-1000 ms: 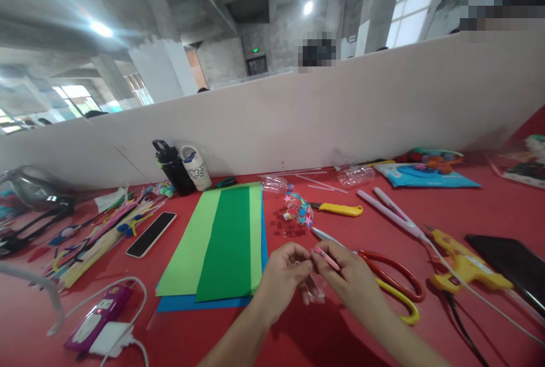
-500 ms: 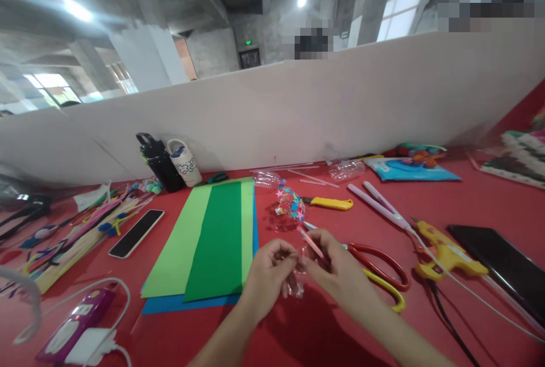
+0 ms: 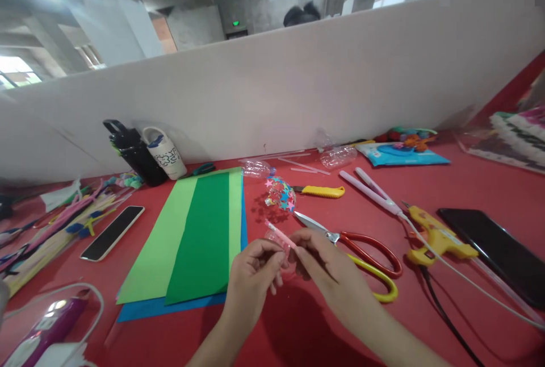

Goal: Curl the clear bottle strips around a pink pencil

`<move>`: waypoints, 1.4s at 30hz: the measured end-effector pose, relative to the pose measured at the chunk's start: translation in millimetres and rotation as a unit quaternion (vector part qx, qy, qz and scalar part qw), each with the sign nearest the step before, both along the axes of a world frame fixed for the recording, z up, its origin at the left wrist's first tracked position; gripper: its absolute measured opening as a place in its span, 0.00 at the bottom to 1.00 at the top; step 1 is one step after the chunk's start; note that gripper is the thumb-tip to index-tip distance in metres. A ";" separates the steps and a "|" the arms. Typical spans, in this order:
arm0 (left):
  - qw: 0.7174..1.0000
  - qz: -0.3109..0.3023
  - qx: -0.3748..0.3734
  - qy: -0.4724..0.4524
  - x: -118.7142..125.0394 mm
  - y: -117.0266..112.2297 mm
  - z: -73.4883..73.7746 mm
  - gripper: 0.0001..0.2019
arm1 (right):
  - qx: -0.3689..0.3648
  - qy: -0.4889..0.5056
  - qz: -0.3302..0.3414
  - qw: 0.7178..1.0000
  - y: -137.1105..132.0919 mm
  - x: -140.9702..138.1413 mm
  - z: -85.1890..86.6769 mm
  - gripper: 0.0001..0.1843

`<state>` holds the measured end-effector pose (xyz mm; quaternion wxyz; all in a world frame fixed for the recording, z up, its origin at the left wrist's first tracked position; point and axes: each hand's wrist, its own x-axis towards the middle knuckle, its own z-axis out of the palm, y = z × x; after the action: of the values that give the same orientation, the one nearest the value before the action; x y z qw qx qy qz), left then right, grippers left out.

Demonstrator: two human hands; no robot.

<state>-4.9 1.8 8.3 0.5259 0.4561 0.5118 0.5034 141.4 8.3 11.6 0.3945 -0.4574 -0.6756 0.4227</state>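
My left hand (image 3: 258,267) has its fingers closed in a pinch on a crumpled-looking piece of clear plastic (image 3: 277,237), which shows between both hands. Just right of it, my right hand (image 3: 321,262) is closed on a slim pink stick (image 3: 279,232) that points up and left across the plastic. Whether the stick touches the plastic I cannot tell. Beyond the fingers lies a clear dome covered with coloured stars (image 3: 281,194). Large scissors (image 3: 366,247) with one red and one yellow handle lie beside my right hand, blades apart from it.
Green and blue sheets (image 3: 202,230) lie left of my hands. A yellow cutter (image 3: 321,191), clear plastic bottle pieces (image 3: 338,157), a pink flat iron (image 3: 378,194), a yellow glue gun (image 3: 438,236) with cords and a black phone (image 3: 494,247) lie around. Bottles (image 3: 136,151) stand by the white partition (image 3: 238,94).
The pink stick has swung to point up-left, and now lies across the clear plastic between my hands. My hands have shifted slightly left in view, and the camera has turned a little.
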 end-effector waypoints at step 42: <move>1.000 -0.016 -0.003 0.020 1.9 -1.0 -6.2 0.07 | 0.094 -0.051 -0.006 0.994 -1.2 0.2 -3.1 0.08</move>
<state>-3.0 0.8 2.1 0.5251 0.4722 0.5164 0.4844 141.6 7.1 8.5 0.4033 -0.4437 -0.7285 0.3312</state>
